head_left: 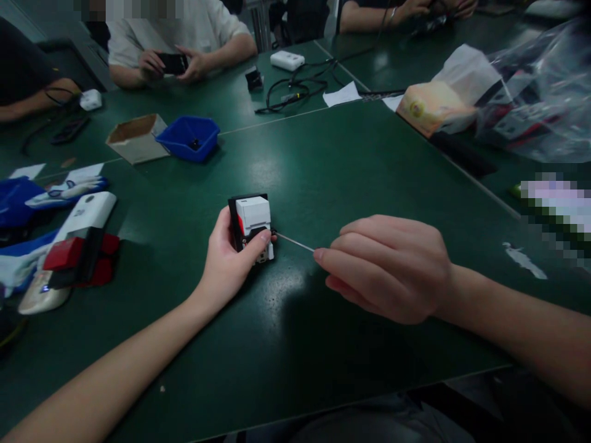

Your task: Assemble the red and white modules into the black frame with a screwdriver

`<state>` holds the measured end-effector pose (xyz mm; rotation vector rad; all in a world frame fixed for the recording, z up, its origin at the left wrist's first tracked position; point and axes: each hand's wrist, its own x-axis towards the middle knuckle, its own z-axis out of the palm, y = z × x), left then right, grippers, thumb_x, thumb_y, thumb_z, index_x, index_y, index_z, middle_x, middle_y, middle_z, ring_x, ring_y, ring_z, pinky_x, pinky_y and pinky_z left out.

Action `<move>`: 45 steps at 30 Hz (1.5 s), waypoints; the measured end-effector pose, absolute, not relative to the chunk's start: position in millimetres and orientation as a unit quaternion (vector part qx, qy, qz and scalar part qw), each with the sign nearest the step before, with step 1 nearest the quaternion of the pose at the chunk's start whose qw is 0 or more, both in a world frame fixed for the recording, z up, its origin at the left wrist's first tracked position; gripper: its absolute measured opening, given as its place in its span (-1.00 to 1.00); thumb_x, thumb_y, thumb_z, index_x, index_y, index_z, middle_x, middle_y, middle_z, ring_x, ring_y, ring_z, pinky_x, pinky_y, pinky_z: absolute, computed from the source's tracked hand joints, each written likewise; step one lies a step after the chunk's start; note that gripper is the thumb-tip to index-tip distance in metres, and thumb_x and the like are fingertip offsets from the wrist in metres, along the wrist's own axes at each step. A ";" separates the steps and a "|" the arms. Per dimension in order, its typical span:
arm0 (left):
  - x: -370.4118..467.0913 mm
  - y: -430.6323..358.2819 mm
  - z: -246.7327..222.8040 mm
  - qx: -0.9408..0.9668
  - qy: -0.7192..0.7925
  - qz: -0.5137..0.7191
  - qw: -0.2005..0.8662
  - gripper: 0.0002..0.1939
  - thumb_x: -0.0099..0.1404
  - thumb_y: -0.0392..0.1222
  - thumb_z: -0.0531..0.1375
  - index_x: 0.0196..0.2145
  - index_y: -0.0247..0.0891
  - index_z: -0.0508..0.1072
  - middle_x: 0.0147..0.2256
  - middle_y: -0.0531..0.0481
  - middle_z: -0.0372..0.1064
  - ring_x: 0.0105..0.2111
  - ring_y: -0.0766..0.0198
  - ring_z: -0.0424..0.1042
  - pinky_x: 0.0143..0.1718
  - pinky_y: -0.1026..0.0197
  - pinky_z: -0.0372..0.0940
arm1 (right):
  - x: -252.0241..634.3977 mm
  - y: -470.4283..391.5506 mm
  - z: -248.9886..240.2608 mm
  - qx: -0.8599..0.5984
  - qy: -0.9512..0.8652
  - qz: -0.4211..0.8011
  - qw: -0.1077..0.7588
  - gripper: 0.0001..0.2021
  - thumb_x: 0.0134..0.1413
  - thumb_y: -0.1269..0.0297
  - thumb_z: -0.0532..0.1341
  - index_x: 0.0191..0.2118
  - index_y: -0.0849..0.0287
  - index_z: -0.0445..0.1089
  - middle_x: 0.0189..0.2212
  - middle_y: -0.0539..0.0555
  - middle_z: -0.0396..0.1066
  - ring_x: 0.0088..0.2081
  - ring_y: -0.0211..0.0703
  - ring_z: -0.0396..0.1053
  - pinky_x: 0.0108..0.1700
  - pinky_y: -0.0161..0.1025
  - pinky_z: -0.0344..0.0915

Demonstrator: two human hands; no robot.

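Observation:
My left hand [231, 252] is wrapped round a small black-and-white device [253, 212] with a red patch on its side, holding it over the green table. The thumb presses on its lower front. My right hand [388, 267] is closed, with a thin metal shaft [295, 241] reaching from its fingertips to the device's right side, like a screwdriver's. Any handle of that tool is hidden inside the hand. The shaft's tip is at a small dark part beside my left thumb; whether it sits in a screw I cannot tell.
A blue tray [189, 138] with small black parts stands by an open cardboard box [138, 138]. Gloves [69, 191], a white device [87, 215] and red-and-black parts [83, 258] lie left. Cables [300, 92] and plastic bags [535, 92] are farther off. Co-workers sit across the table [341, 166].

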<state>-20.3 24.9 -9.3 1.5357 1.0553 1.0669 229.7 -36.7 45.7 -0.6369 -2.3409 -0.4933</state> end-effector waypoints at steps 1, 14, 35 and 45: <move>-20.5 25.1 -9.9 0.628 0.431 0.438 0.478 -0.47 0.26 -0.04 0.41 0.10 -0.21 0.37 -0.08 -0.09 0.52 -0.11 0.09 0.59 0.02 0.05 0.49 | 230.4 -36.3 45.2 -0.246 -0.892 -0.192 0.328 -0.83 0.41 0.36 0.10 -0.02 0.31 0.35 -0.47 0.00 0.45 -0.47 -0.16 0.34 -0.51 -0.17 0.20; -17.6 24.9 -9.5 0.618 0.415 0.452 0.493 -0.50 0.24 -0.05 0.43 0.05 -0.20 0.39 -0.11 -0.06 0.52 -0.20 0.12 0.61 -0.08 0.06 0.52 | 232.6 -35.5 45.7 -0.238 -0.898 -0.178 0.324 -0.85 0.41 0.37 0.10 -0.01 0.29 0.34 -0.46 -0.01 0.48 -0.44 -0.19 0.40 -0.46 -0.21 0.26; -12.6 16.7 -3.9 0.619 0.420 0.456 0.482 -0.49 0.19 -0.11 0.41 0.02 -0.23 0.34 -0.09 -0.10 0.46 -0.11 0.11 0.52 0.07 -0.04 0.42 | 215.5 -52.8 28.4 -0.211 -0.898 -0.157 0.353 -0.82 0.29 0.46 0.14 -0.05 0.28 0.41 -0.23 0.19 0.51 -0.18 0.02 0.43 -0.26 -0.08 0.42; -11.1 15.0 -3.7 0.618 0.423 0.456 0.480 -0.48 0.20 -0.10 0.42 0.03 -0.21 0.32 -0.06 -0.11 0.47 -0.07 0.11 0.52 0.06 0.00 0.43 | 211.3 -57.1 31.1 -0.227 -0.894 -0.159 0.352 -0.83 0.34 0.45 0.11 -0.04 0.26 0.41 -0.26 0.15 0.52 -0.22 -0.03 0.43 -0.29 -0.11 0.35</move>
